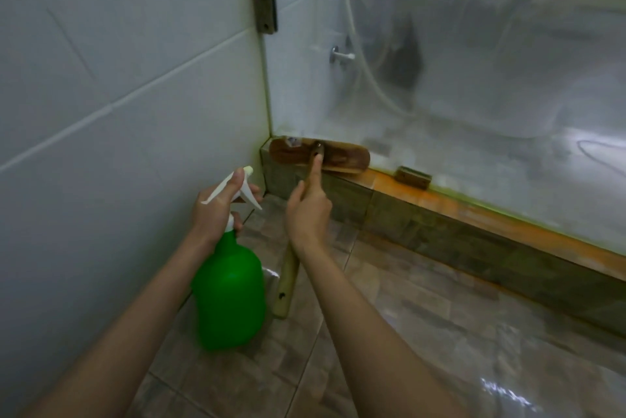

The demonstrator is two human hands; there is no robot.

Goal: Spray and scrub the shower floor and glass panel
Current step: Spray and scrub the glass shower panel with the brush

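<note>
White tiles cover the wall (118, 79) on the left. It meets a foggy glass panel (474, 86) in the corner. A metal clamp (265, 8) holds the glass to the wall high up. A small brown clamp (413, 177) sits at the foot of the glass.

Under the glass runs a low step (440, 234) with an orange stain on its top. The floor (423, 333) in front of it has brown and grey tiles, and it looks wet and shiny. Behind the glass a tap (340, 55) and a hose (372, 86) show, but they are blurry.

The person's left hand (216, 211) holds a green spray bottle (230, 292) by its white spray top (247, 190). The fingers are wrapped round the neck. The bottle hangs near the wall, above the floor, and its nozzle points away from the person.

The right hand (310, 214) grips the wooden handle (288, 282) of a scrub brush. One finger lies straight along the handle and the others are curled round it. The brush head (338, 157) is on top of the step, right by the corner, at the bottom of the glass. The end of the handle sticks out below the wrist.
</note>
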